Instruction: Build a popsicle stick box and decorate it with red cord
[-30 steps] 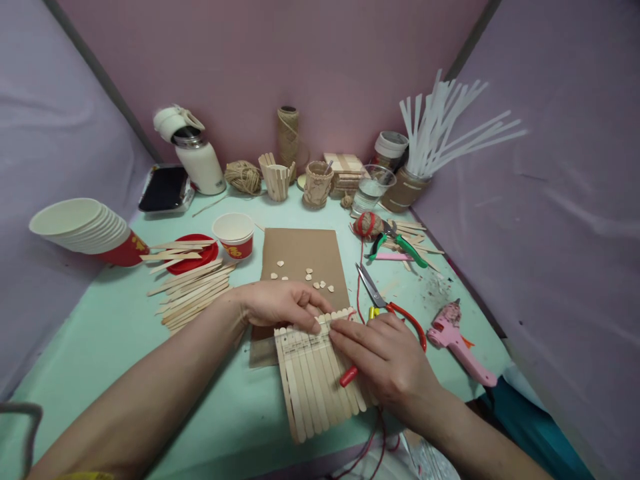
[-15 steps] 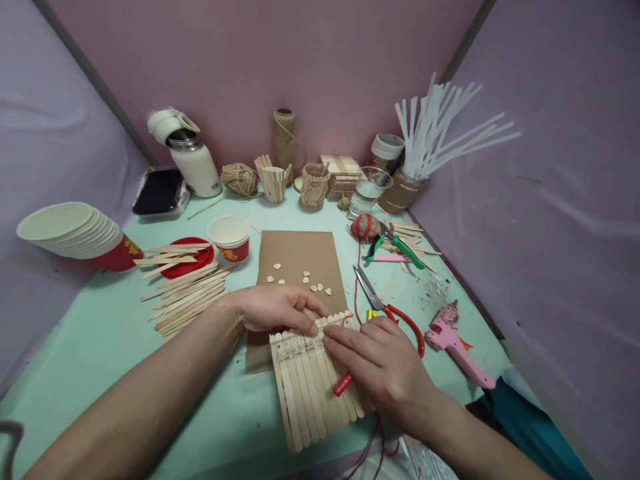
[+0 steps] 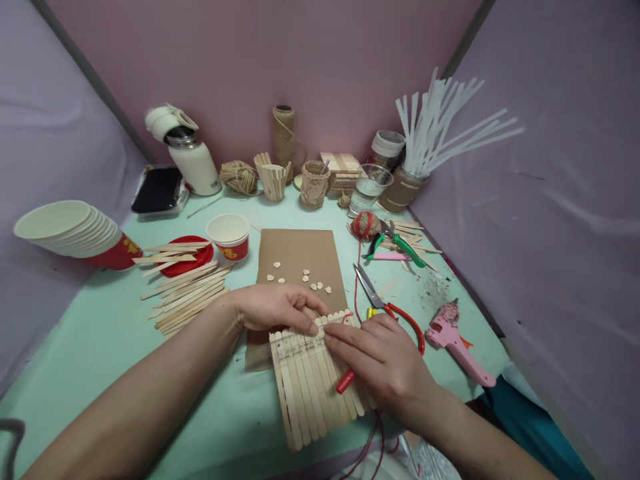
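A panel of joined wooden craft sticks point(image 3: 307, 393) with rounded ends lies tilted at the table's front edge, pencil-like marks near its top. My left hand point(image 3: 283, 311) grips its top edge, thumb on the front face and fingers curled behind. My right hand point(image 3: 383, 360) rests over the panel's right side, its fingertips pressed at the top beside my left thumb. A red-handled tool point(image 3: 345, 382) shows under the right palm, with a yellow part above the hand. Red string runs near the panel's top right corner. Whatever is between the right fingertips is too small to tell.
Behind the panel lies brown cardboard point(image 3: 300, 247) with small wooden hearts. Scissors point(image 3: 369, 288), green pliers point(image 3: 407, 250) and a pink glue gun point(image 3: 463, 350) lie right. Loose sticks point(image 3: 193, 297), a paper cup point(image 3: 229, 230) and stacked cups point(image 3: 75, 230) stand left.
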Demonstrator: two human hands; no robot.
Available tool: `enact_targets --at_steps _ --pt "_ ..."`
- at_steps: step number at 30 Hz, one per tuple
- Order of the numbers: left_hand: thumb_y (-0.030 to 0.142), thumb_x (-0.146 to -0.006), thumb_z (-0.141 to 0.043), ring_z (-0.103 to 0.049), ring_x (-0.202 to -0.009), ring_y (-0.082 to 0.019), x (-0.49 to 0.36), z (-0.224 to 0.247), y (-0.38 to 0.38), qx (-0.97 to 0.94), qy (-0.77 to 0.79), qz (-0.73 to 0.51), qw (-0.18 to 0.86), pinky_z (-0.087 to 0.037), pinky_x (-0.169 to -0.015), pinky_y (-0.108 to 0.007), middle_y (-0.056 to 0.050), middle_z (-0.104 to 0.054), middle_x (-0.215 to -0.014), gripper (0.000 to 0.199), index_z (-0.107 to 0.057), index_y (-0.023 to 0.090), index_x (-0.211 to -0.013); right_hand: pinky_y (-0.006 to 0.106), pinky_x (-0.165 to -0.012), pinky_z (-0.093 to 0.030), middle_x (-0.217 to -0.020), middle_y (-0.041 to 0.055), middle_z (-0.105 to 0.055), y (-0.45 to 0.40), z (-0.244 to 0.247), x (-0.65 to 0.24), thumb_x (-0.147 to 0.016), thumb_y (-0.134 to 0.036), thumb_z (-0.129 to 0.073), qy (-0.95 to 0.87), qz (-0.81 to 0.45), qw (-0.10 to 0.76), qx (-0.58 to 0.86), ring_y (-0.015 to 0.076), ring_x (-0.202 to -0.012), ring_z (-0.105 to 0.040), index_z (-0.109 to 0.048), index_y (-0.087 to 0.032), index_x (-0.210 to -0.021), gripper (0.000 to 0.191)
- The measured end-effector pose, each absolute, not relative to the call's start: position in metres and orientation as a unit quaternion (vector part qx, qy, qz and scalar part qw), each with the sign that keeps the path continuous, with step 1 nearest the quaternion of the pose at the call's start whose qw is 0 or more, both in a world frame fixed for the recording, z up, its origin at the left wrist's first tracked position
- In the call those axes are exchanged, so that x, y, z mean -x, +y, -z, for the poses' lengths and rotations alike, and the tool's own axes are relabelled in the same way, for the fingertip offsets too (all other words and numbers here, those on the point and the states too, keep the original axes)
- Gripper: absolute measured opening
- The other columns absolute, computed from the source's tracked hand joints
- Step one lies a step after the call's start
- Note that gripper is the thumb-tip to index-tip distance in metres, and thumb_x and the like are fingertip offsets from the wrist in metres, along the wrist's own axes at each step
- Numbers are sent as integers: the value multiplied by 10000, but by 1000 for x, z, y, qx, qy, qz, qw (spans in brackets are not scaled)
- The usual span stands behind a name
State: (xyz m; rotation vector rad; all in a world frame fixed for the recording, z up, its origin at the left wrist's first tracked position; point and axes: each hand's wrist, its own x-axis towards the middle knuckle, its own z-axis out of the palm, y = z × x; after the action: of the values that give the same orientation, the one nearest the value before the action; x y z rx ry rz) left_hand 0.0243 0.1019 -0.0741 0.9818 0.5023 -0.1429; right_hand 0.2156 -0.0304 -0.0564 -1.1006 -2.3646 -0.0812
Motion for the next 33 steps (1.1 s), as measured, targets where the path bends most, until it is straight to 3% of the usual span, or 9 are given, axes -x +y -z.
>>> enact_targets --at_steps 13,22,33 --pt "241 -656 -817 -553 -632 -76 -25 72 101 -465 230 64 853 -403 -649 -196 34 -665 -681 334 -679 153 -947 329 -670 -380 -1111 73 -721 -29 53 -217 -986 -132 -362 -873 11 266 409 162 -782 -599 -673 -132 -1077 323" --pt "257 -659 -803 -508 -565 -68 -26 71 100 -467 236 42 851 -363 -560 -196 49 -620 -612 257 -699 158 -871 333 -670 -396 -1091 87 -724 -30 57 -217 -968 -126 -384 -872 23 273 406 166 -765 -616 -679 -151 -1092 321" --pt "207 -680 -794 -559 -606 -76 -24 73 101 -485 212 59 846 -396 -595 -200 45 -663 -652 291 -691 170 -949 332 -681 -409 -1094 97 -723 -31 57 -217 -952 -119 -409 -873 19 277 402 179 -798 -627 -681 -149 -1089 306"
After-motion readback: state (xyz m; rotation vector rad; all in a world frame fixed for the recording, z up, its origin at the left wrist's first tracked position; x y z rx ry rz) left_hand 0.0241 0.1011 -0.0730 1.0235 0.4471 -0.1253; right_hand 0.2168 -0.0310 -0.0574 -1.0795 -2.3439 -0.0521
